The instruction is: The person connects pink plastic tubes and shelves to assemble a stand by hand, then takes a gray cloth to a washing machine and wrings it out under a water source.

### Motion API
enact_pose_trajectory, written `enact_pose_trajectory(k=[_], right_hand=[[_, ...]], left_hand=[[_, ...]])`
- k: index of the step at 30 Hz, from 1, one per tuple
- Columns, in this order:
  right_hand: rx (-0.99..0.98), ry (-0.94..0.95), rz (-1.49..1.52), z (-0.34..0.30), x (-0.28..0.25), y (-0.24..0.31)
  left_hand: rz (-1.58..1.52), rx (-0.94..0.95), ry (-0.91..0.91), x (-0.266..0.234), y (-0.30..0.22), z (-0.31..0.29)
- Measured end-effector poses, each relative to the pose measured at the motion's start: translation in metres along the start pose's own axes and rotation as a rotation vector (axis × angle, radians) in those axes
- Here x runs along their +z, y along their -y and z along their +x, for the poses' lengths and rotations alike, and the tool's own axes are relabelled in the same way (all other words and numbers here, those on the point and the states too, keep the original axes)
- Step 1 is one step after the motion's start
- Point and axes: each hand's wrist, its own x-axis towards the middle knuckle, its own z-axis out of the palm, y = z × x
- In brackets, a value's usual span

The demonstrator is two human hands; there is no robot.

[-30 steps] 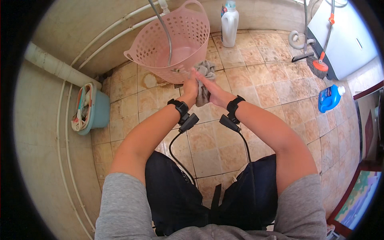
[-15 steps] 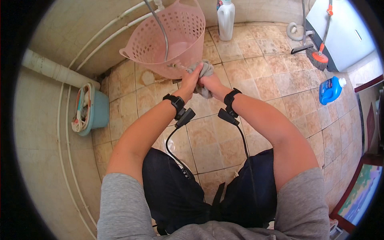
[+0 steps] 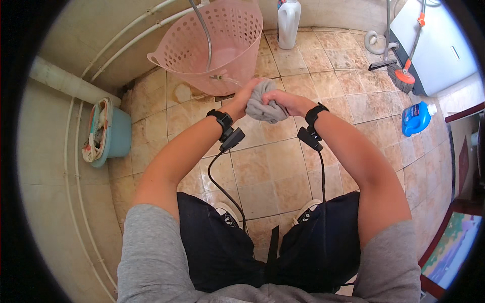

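A crumpled grey cloth (image 3: 267,106) is bunched between my two hands, just in front of the pink basket. My left hand (image 3: 244,98) wraps the cloth's left side. From the other side my right hand (image 3: 287,101) grips it, with the thumb on top. Part of the left fingers is hidden by the cloth. The pink perforated basket (image 3: 174,68) stands beyond my hands. A grey hose (image 3: 203,30) hangs down into it. At the basket's near side shows a small metal nozzle (image 3: 217,77), with what looks like a thin stream of water running toward my left hand.
A light-blue bucket (image 3: 119,136) holding various items stands left, beside wall pipes (image 3: 81,166). A white bottle (image 3: 288,25) stands at the back. On the right are a blue jug (image 3: 418,119), an orange-headed brush (image 3: 402,78) and a squeegee (image 3: 382,64). Tiles cover the floor (image 3: 273,166).
My hands have shifted slightly right and toward me, and the right hand has moved apart from the left. The cloth, wrung narrow before, is now a wider bundle.
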Motion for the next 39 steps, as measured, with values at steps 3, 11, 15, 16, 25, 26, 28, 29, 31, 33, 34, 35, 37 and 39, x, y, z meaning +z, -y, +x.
enact_pose_trajectory(k=[3,11,15,16,25,26,28,29,31,33,34,35,37,39], right_hand=[[-0.133,-0.031,0.043,0.011,0.009,-0.007],[-0.17,-0.242,0.134,0.019,0.016,-0.017],[-0.302,-0.524,0.316,0.057,0.038,-0.033],[-0.302,-0.518,0.321,0.059,0.041,-0.034],[-0.346,-0.955,0.06,0.055,0.052,-0.024],[-0.343,-0.956,0.061,0.051,0.053,-0.021],[-0.361,-1.028,-0.191,0.05,0.063,-0.015],[-0.363,-1.012,-0.187,0.054,0.07,-0.011],[-0.331,-1.052,-0.331,0.06,0.059,-0.006],[-0.361,-1.067,-0.352,0.063,0.056,-0.008],[-0.393,-1.076,-0.374,0.065,0.055,-0.008],[-0.392,-1.073,-0.376,0.066,0.054,-0.007],[-0.31,-1.102,-0.381,0.071,0.06,-0.01],[-0.33,-1.041,-0.342,0.072,0.058,-0.012]], left_hand=[[-0.236,-0.041,-0.012,-0.01,0.008,0.007],[0.103,0.294,-0.646,0.017,0.029,0.003],[0.275,0.335,-0.621,-0.004,0.026,0.002],[0.281,0.334,-0.626,-0.004,0.025,0.001],[-0.013,0.205,-0.63,0.037,0.013,-0.013],[0.012,0.187,-0.644,0.041,0.012,-0.017],[0.043,0.178,-0.672,0.032,0.013,-0.016],[0.022,0.257,-0.723,0.018,0.015,-0.01],[-0.003,0.327,-0.746,0.021,0.015,-0.006],[-0.009,0.368,-0.78,0.024,0.016,-0.008],[-0.01,0.368,-0.783,0.024,0.016,-0.009],[-0.007,0.375,-0.752,0.024,0.015,-0.01],[0.0,0.377,-0.728,0.013,0.02,-0.01],[0.104,0.321,-0.766,0.001,0.024,-0.004]])
